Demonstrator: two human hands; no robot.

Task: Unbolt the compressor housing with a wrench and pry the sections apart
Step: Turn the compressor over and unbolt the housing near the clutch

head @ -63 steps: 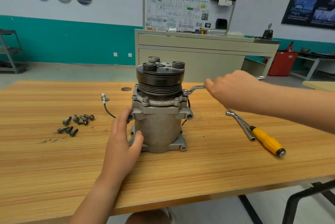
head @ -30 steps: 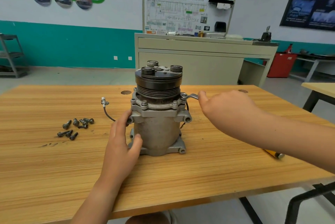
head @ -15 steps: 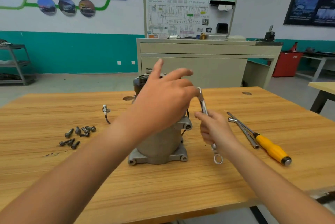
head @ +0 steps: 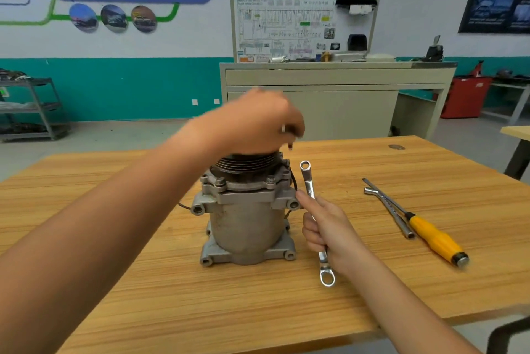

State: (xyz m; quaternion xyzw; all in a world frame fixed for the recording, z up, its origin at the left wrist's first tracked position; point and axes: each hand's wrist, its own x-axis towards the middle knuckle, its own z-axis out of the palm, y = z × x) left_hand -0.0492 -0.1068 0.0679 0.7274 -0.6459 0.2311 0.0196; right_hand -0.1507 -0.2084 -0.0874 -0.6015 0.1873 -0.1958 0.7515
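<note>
The grey compressor [head: 246, 224] stands upright in the middle of the wooden table [head: 358, 290], its grooved pulley on top. My left hand [head: 258, 124] hovers blurred over the pulley, its fingertips pinching what looks like a small dark bolt [head: 289, 138]. Just right of the housing, my right hand [head: 329, 230] grips a double ring wrench [head: 308, 181] by its middle. The wrench stands nearly upright, clear of the flange bolts [head: 220, 181]. My left forearm hides the left part of the table.
A yellow-handled screwdriver [head: 433, 236] and a thin metal socket wrench [head: 387, 207] lie on the table to the right. A beige training bench [head: 329, 75] stands behind the table, and a metal shelf [head: 34, 107] is at far left.
My right hand took the wrench off the flange and brought it down beside the housing. My left hand left the housing's side and rose above the pulley, fingers now curled.
</note>
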